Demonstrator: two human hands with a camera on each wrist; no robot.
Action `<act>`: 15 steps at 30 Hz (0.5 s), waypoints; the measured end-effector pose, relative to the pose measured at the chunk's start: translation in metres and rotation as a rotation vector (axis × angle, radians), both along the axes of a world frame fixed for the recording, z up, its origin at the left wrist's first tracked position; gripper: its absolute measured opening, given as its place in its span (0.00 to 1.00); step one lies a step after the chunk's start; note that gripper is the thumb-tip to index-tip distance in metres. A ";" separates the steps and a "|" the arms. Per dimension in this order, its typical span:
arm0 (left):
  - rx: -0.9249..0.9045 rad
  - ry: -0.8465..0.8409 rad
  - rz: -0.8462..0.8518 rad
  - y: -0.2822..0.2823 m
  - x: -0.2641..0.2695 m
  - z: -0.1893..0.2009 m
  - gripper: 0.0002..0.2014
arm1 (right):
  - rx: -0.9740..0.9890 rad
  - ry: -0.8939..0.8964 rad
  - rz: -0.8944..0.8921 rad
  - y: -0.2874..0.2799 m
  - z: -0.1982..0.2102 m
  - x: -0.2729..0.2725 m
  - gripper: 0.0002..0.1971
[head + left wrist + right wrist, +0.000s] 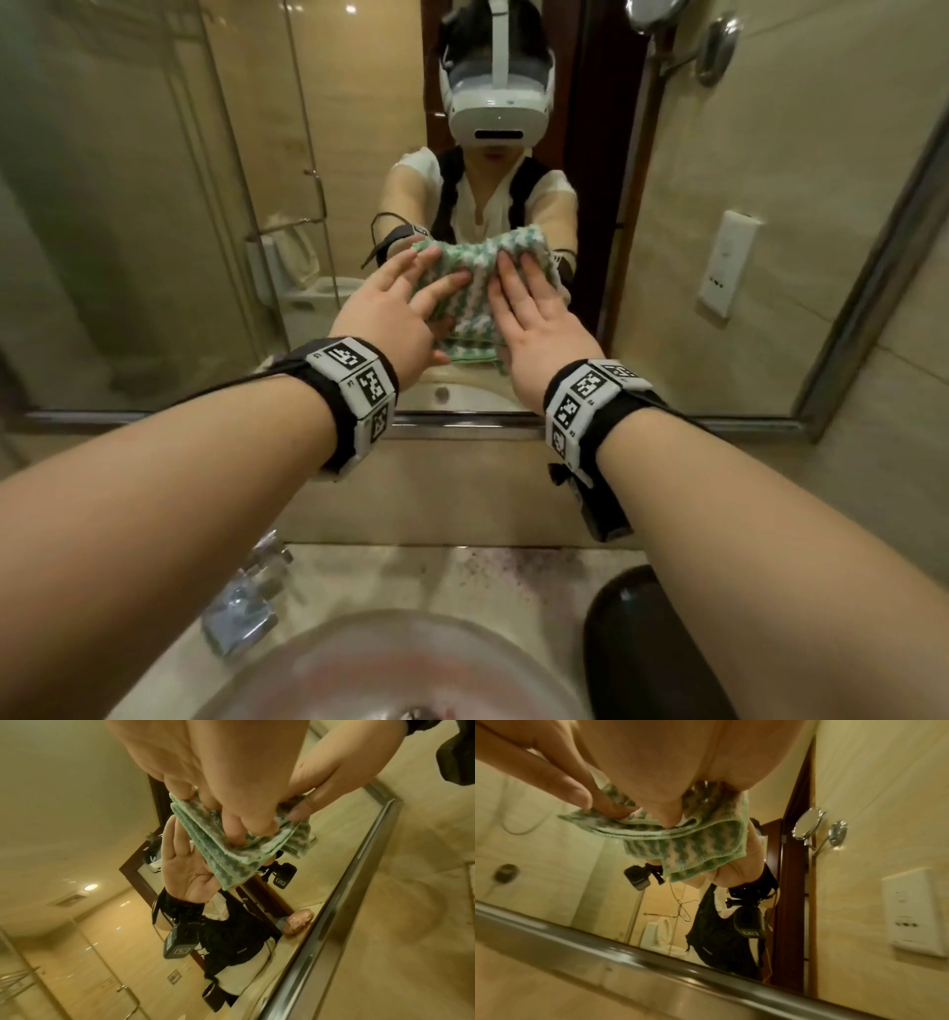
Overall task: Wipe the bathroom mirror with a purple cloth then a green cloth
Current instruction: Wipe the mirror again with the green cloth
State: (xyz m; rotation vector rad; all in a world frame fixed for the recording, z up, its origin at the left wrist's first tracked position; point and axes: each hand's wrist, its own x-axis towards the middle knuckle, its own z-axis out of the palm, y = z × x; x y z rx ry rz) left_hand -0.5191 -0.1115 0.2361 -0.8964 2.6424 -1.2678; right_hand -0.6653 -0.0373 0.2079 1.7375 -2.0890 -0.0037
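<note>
A folded green-and-white cloth (pixel 475 288) lies flat against the bathroom mirror (pixel 154 205), low and in the middle of the glass. My left hand (pixel 395 308) presses its left part with spread, straight fingers. My right hand (pixel 539 318) presses its right part, fingers flat and together. The left wrist view shows the cloth (pixel 221 850) under the fingertips (pixel 259 825), with an open palm reflected behind it. From the right wrist view, the cloth (pixel 680 845) hangs in folds below the hand (pixel 654 770). No purple cloth is in view.
The mirror's metal frame (pixel 462 419) runs just below the hands. Under it are a stone counter, a glass basin (pixel 390 668), a chrome faucet (pixel 246 601) at left and a dark rounded object (pixel 642 642) at right. A round wall mirror on an arm (pixel 808 825) shows as a reflection.
</note>
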 end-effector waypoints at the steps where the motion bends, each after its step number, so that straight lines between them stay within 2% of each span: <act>1: -0.010 -0.008 0.030 -0.002 0.007 0.002 0.26 | -0.003 0.007 0.007 -0.006 0.001 0.009 0.32; 7: -0.039 -0.035 0.163 -0.014 0.029 0.013 0.28 | -0.047 -0.008 0.030 -0.032 0.004 0.040 0.33; 15: 0.002 -0.020 0.178 -0.011 0.031 0.016 0.28 | -0.044 0.015 0.063 -0.034 0.005 0.033 0.33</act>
